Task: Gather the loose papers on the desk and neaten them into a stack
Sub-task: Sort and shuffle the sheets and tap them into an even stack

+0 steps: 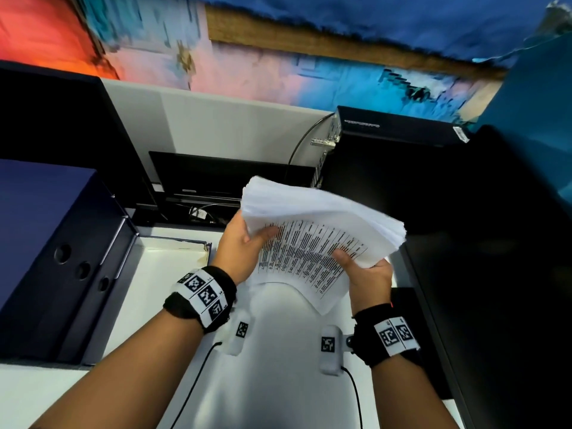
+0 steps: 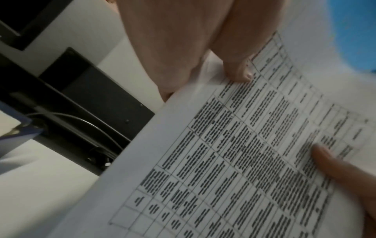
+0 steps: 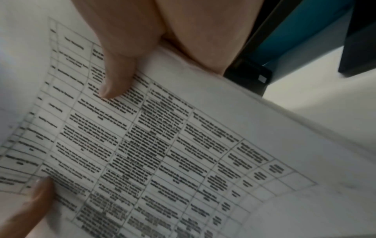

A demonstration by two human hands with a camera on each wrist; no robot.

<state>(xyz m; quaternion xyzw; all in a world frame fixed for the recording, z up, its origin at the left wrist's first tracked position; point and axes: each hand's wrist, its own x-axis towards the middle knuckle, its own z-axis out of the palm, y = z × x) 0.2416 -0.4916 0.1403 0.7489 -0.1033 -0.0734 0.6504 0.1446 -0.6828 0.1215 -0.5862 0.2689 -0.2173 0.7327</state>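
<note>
A thick stack of white papers [image 1: 312,230] is held up above the white desk [image 1: 272,351], tilted, its top sheet printed with a table of black text [image 2: 234,161] [image 3: 162,153]. My left hand [image 1: 244,243] grips the stack's left edge, thumb on the printed face. My right hand [image 1: 362,270] grips the right edge, thumb on top and fingers underneath. The top sheet's lower corner hangs down toward me. In each wrist view the thumb of that hand presses the page and the other hand's thumb shows at the bottom corner.
Dark blue box files [image 1: 55,267] stand at the left, with an open blue tray [image 1: 173,246] beside them. A black computer case [image 1: 396,168] and monitor [image 1: 501,274] crowd the right. A black device [image 1: 223,178] with cables sits at the back.
</note>
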